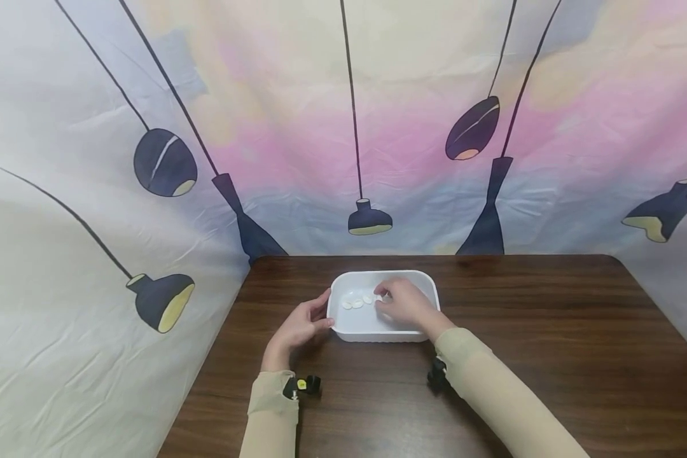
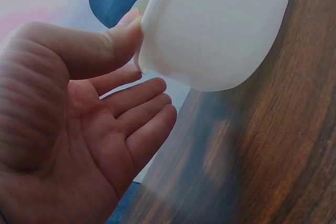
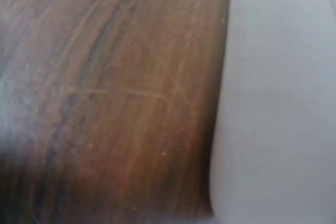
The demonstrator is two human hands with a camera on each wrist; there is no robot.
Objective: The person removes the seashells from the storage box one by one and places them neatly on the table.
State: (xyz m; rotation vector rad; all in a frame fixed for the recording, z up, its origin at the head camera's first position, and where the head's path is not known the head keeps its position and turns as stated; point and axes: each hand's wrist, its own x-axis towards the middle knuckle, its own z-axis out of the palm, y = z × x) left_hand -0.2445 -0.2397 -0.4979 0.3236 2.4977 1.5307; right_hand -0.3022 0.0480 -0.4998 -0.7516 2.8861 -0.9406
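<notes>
A white rectangular tray [image 1: 378, 335] sits on the dark wooden table. Several small white oval pieces [image 1: 358, 304] lie in a row on its floor. At the tray's left end, my left hand [image 1: 300, 324] pinches the rim between thumb and index finger; the other fingers stand free below, as the left wrist view shows beside the tray wall [image 2: 220, 30]. Inside the tray, my right hand [image 1: 403, 300] reaches over the front right rim. Its thumb and curled index finger close around a white piece at the row's right end. Only the tray's outer wall [image 3: 278, 103] and table show in the right wrist view.
The brown wood-grain table [image 1: 549, 356] extends to both sides and in front of the tray. Behind it hangs a pastel cloth [image 1: 412, 191] printed with dark lamps. Black wrist cameras sit on both cuffs.
</notes>
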